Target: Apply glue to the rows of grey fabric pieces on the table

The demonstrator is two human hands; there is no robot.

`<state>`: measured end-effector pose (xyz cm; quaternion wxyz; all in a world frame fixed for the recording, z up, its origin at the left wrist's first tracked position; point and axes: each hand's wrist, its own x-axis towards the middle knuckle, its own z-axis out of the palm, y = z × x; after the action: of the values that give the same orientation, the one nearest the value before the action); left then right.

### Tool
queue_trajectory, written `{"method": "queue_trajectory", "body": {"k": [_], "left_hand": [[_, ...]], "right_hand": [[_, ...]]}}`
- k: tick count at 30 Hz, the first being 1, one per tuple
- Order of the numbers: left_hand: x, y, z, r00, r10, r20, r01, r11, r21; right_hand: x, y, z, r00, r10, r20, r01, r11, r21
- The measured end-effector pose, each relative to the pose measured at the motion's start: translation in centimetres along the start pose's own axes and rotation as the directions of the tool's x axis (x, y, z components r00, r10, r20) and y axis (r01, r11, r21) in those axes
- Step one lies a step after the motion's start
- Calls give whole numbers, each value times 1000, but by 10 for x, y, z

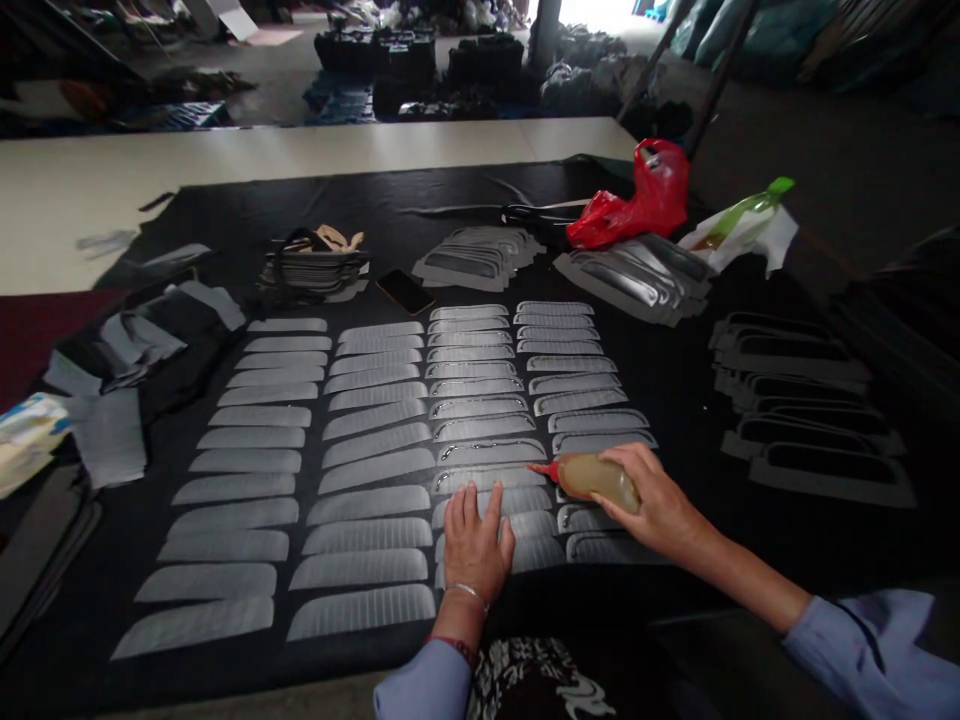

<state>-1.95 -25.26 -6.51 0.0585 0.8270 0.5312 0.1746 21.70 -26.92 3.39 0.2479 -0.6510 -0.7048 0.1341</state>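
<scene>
My right hand [654, 498] is closed around a glue bottle [596, 480] with amber contents, tipped on its side. Its red nozzle [546, 469] points left, with the tip at the upper right edge of a grey curved piece [487, 478] in the third column. Flat on the pieces just below, my left hand [478, 540] lies with its fingers spread. Wet shiny lines run along the upper edge of the piece [491, 451] beyond and others farther up that column. Dull grey pieces [367, 565] fill the two columns on the left.
Stacks of grey cut-outs [480, 258] lie at the back beside a phone [405, 291] and a red plastic bag [660, 190]. More cut-outs with dark centres [810, 390] lie at right. Grey scraps [112, 430] and a tissue pack [30, 440] are at left, on black sheeting.
</scene>
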Motion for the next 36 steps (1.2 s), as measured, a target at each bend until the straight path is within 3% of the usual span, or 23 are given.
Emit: {"method": "queue_trajectory", "body": {"k": [6, 18, 25, 27, 30, 33, 36], "left_hand": [[0, 0, 1, 1000, 11, -9, -11, 1000, -3], [0, 0, -1, 1000, 9, -11, -9, 1000, 4], [1, 0, -1, 1000, 17, -10, -17, 1000, 4], [0, 0, -1, 1000, 19, -9, -19, 1000, 7], [-1, -1, 0, 1000, 19, -2, -19, 1000, 9], [-1, -2, 2, 1000, 13, 0, -13, 1000, 15], [-2, -2, 1, 1000, 19, -13, -18, 999, 31]], "right_hand": [[-4, 2, -5, 999, -1, -48, 0, 1000, -14], [-28, 8, -9, 998, 51, -19, -52, 999, -9], [-14, -2, 9, 983, 167, -71, -158, 981, 110], [-7, -5, 14, 946, 313, -86, -285, 927, 243], [1, -7, 13, 845, 533, -36, -446, 742, 500], [3, -5, 3, 783, 621, 19, -481, 586, 652], [2, -5, -8, 753, 655, 65, -500, 505, 704]]}}
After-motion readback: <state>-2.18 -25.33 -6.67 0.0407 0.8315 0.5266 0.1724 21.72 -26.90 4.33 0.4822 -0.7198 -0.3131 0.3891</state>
